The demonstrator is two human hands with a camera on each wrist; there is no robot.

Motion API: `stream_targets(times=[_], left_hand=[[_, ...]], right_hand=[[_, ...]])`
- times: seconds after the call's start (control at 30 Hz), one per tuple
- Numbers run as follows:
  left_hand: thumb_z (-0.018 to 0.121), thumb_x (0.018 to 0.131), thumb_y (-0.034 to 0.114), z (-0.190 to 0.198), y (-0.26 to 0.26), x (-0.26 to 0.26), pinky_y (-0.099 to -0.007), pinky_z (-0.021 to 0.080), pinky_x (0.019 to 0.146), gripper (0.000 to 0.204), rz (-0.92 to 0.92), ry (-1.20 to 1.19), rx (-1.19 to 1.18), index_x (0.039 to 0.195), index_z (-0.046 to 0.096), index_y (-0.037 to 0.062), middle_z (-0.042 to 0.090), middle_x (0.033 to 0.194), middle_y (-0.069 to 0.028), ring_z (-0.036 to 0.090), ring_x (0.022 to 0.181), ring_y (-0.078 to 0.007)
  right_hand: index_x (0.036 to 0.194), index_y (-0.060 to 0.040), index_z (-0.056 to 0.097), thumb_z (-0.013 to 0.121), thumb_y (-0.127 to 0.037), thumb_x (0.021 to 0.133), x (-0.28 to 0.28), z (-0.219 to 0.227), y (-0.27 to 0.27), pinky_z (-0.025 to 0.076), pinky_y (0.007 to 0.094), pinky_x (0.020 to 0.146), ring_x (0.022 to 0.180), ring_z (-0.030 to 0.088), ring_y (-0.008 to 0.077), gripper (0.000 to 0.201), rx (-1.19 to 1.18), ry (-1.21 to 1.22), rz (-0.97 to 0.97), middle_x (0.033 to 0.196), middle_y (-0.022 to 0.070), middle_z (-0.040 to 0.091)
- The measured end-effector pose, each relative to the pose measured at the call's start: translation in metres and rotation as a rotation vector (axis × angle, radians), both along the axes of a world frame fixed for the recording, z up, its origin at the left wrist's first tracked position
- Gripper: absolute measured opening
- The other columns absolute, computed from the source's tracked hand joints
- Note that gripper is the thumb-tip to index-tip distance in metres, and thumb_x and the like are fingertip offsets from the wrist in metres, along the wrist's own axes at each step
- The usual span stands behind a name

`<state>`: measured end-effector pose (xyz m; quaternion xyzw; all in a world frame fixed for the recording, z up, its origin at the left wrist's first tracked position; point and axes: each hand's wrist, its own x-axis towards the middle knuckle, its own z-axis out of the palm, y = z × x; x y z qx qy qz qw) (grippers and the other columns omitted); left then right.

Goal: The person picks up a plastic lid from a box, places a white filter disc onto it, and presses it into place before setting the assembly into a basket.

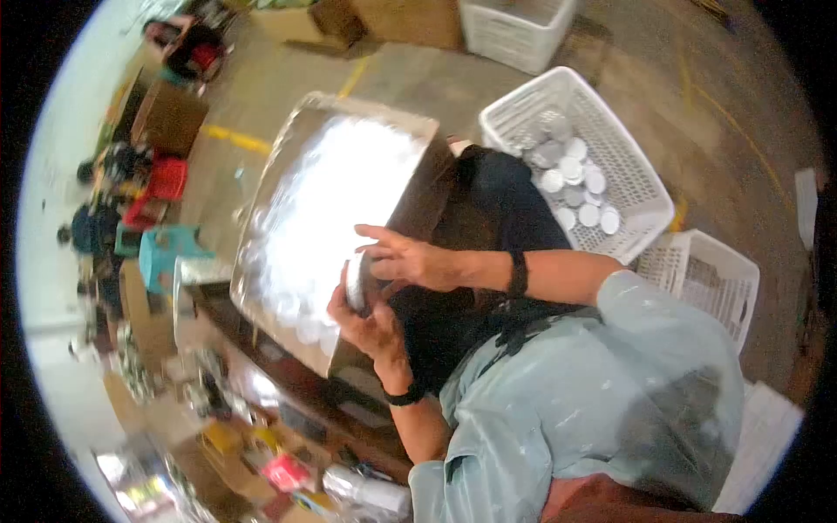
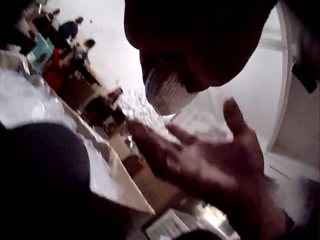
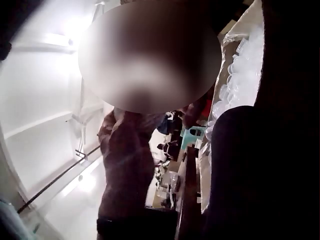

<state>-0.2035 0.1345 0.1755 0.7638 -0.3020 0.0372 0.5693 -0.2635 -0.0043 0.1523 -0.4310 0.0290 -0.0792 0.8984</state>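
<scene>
A small round white lid (image 1: 356, 283) with a ribbed rim (image 2: 167, 95) sits between both hands, in front of a large plastic-lined box (image 1: 331, 209) of clear cups (image 3: 240, 75). My right hand (image 1: 410, 257) comes in from the right and pinches the lid from above, index finger stretched out. In the left wrist view it shows only as a dark mass over the lid. My left hand (image 1: 366, 322) is cupped just under the lid, palm up, fingers (image 2: 150, 150) spread and relaxed. The left forearm (image 3: 125, 165) with its black wristband shows in the right wrist view.
A white basket (image 1: 645, 187) holding several white lids stands on the floor behind the box. Another basket (image 1: 715, 279) is to its right and a third (image 1: 514, 30) at the top. A cluttered table (image 1: 261, 453) is at lower left. A teal stool (image 1: 166, 253) and red crates (image 1: 166, 179) are on the left.
</scene>
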Motion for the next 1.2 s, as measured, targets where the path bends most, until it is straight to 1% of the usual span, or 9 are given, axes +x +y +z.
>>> stream_targets(times=[0.13, 0.3, 0.47, 0.6, 0.67, 0.9, 1.0, 1.07, 1.2], left_hand=[[0.071, 0.094, 0.019, -0.021, -0.045, -0.001, -0.0373, 0.051, 0.093, 0.044, -0.232, -0.315, 0.115, 0.127, 0.051, -0.0024, 0.061, 0.124, -0.0197, 0.063, 0.112, -0.0301], [0.076, 0.085, 0.014, 0.001, -0.041, 0.007, -0.0418, 0.043, 0.106, 0.059, -0.655, 0.147, 0.215, 0.136, 0.047, 0.0003, 0.053, 0.139, -0.0217, 0.053, 0.129, -0.0323], [0.082, 0.079, 0.02, 0.0, -0.043, 0.019, -0.0424, 0.038, 0.109, 0.06, -0.708, 0.056, 0.307, 0.125, 0.051, 0.0007, 0.054, 0.138, -0.0201, 0.049, 0.131, -0.0305], [0.084, 0.076, 0.02, -0.019, -0.043, 0.022, -0.0426, 0.038, 0.109, 0.061, -0.723, 0.25, 0.352, 0.123, 0.051, 0.0013, 0.055, 0.135, -0.0175, 0.05, 0.128, -0.0286], [0.084, 0.076, 0.02, -0.03, -0.039, 0.024, -0.0427, 0.038, 0.109, 0.062, -0.751, 0.241, 0.355, 0.124, 0.05, 0.0013, 0.055, 0.134, -0.0165, 0.051, 0.127, -0.0283], [0.086, 0.073, 0.021, -0.021, -0.046, 0.011, -0.0395, 0.041, 0.106, 0.078, -0.748, 0.287, 0.284, 0.138, 0.047, -0.0012, 0.055, 0.134, -0.0165, 0.053, 0.124, -0.0283], [0.084, 0.072, 0.02, -0.024, -0.047, 0.018, -0.0391, 0.043, 0.105, 0.078, -0.826, 0.306, 0.356, 0.139, 0.048, -0.0003, 0.057, 0.132, -0.015, 0.055, 0.122, -0.0273], [0.083, 0.072, 0.018, -0.025, -0.049, 0.019, -0.039, 0.044, 0.104, 0.077, -0.837, 0.345, 0.375, 0.139, 0.048, 0.0, 0.057, 0.132, -0.0146, 0.056, 0.122, -0.027], [0.082, 0.071, 0.019, -0.022, -0.051, 0.023, -0.0386, 0.041, 0.108, 0.075, -0.787, 0.296, 0.324, 0.137, 0.051, 0.0009, 0.06, 0.13, -0.0136, 0.055, 0.124, -0.0256]], right_hand=[[0.156, -0.0017, 0.022, 0.065, -0.037, 0.096, -0.007, -0.005, -0.031, 0.041, 0.0394, 0.109, 0.128, 0.049, 0.0272, 0.082, -0.052, 0.032, -0.186, 0.144, 0.0192, 0.046], [0.151, -0.0024, 0.036, 0.059, -0.039, 0.098, -0.02, -0.005, -0.061, 0.043, 0.0371, 0.105, 0.126, 0.051, 0.0261, 0.068, -0.201, 0.133, -0.097, 0.136, 0.0165, 0.054], [0.132, -0.0024, 0.054, 0.062, -0.046, 0.093, -0.029, 0.005, -0.067, 0.05, 0.0361, 0.092, 0.116, 0.056, 0.0223, 0.06, -0.104, 0.237, 0.147, 0.125, 0.013, 0.059], [0.133, -0.0048, 0.052, 0.062, -0.049, 0.093, -0.029, -0.025, -0.056, 0.051, 0.038, 0.09, 0.114, 0.057, 0.0223, 0.061, -0.049, 0.249, 0.079, 0.126, 0.0113, 0.058], [0.153, 0.0011, 0.025, 0.058, -0.051, 0.097, -0.036, -0.028, -0.057, 0.051, 0.0436, 0.093, 0.127, 0.05, 0.0274, 0.084, 0.033, 0.262, 0.166, 0.142, 0.0172, 0.047], [0.155, -0.0014, 0.023, 0.059, -0.053, 0.095, -0.038, -0.038, -0.06, 0.049, 0.048, 0.097, 0.136, 0.042, 0.0324, 0.087, -0.008, 0.218, 0.27, 0.149, 0.0206, 0.038], [0.151, -0.0077, 0.03, 0.062, -0.061, 0.09, -0.039, -0.044, -0.052, 0.051, 0.0486, 0.089, 0.124, 0.046, 0.0286, 0.088, -0.106, 0.301, 0.14, 0.132, 0.0147, 0.047], [0.157, -0.0057, 0.019, 0.062, -0.051, 0.094, -0.04, -0.035, -0.052, 0.043, 0.0498, 0.103, 0.136, 0.039, 0.0299, 0.088, 0.039, 0.346, 0.17, 0.151, 0.0173, 0.033], [0.158, -0.006, 0.015, 0.063, -0.043, 0.093, -0.04, -0.047, -0.051, 0.043, 0.0488, 0.103, 0.136, 0.039, 0.0307, 0.089, 0.148, 0.242, 0.187, 0.151, 0.0177, 0.033]])
